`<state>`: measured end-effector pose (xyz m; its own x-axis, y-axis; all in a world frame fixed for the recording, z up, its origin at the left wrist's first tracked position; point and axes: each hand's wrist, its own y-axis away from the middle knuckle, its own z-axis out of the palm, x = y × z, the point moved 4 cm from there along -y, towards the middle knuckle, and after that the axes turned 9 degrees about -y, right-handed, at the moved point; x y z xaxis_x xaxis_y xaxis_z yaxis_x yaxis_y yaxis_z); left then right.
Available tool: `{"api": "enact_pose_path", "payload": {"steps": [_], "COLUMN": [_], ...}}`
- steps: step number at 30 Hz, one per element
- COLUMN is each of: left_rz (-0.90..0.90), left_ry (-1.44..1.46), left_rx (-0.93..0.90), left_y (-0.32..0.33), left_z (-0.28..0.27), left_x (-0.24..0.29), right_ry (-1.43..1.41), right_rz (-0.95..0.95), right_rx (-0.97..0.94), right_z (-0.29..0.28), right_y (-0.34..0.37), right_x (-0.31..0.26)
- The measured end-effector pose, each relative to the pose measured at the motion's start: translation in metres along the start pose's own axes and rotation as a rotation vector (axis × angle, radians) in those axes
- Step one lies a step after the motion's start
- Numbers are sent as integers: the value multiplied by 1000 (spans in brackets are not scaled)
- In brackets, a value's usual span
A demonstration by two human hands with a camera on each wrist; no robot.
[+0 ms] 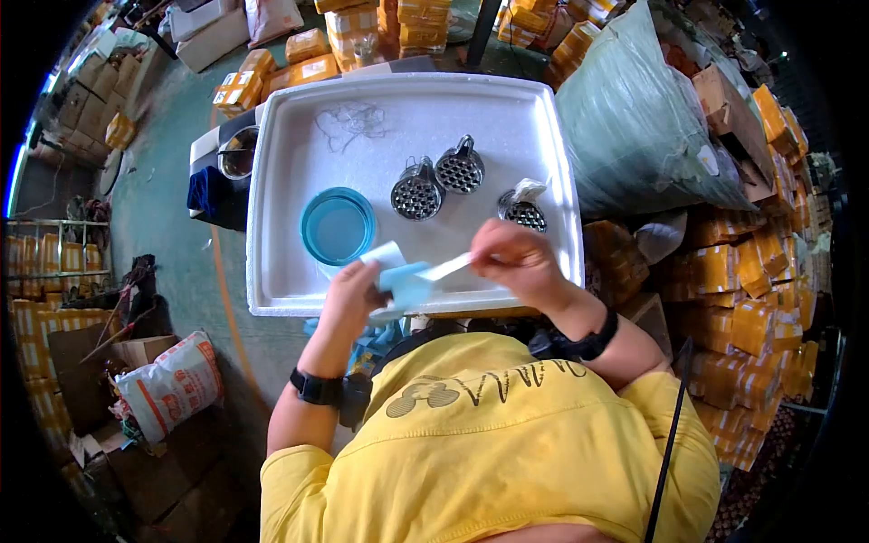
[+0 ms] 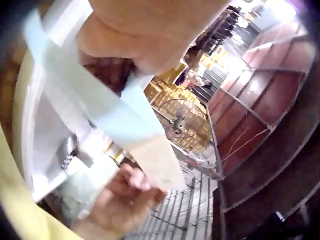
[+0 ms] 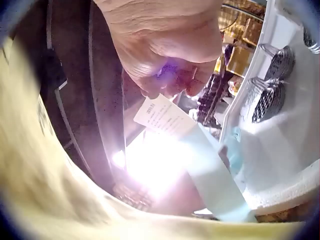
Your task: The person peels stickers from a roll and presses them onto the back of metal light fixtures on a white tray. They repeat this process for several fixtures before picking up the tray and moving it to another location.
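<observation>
Between my hands stretches a pale blue paper strip point(image 1: 412, 282) with a white printed label point(image 3: 165, 117) at one end. My left hand point(image 1: 347, 294) grips the strip near the tray's front edge. With fingertips and thumb, my right hand point(image 1: 520, 260) pinches the label's end; lines of small print show on it in the right wrist view. Beyond the hands, two perforated metal pieces with handles, one point(image 1: 417, 196) and another point(image 1: 460, 169), sit in the white foam tray point(image 1: 416, 109). A third perforated piece point(image 1: 523, 214) by my right hand has white paper on it.
A round turquoise ring-shaped thing point(image 1: 337, 226) lies in the tray's left part, with a tangle of thin clear thread point(image 1: 351, 125) behind it. A big pale green sack point(image 1: 647, 118) leans at the tray's right. Stacked yellow-taped parcels point(image 1: 733, 317) crowd the right side.
</observation>
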<state>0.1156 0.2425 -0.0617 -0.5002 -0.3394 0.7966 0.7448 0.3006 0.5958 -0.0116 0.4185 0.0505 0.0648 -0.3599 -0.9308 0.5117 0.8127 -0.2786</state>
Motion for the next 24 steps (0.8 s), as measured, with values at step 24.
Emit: {"api": "enact_pose_path", "payload": {"steps": [24], "left_rz": [706], "left_ry": [-1528], "left_rx": [457], "left_y": [-84], "left_z": [45], "left_x": [104], "right_ry": [242], "right_rz": [152], "right_rx": [585], "right_z": [-79], "right_y": [80], "right_x": [-17]}}
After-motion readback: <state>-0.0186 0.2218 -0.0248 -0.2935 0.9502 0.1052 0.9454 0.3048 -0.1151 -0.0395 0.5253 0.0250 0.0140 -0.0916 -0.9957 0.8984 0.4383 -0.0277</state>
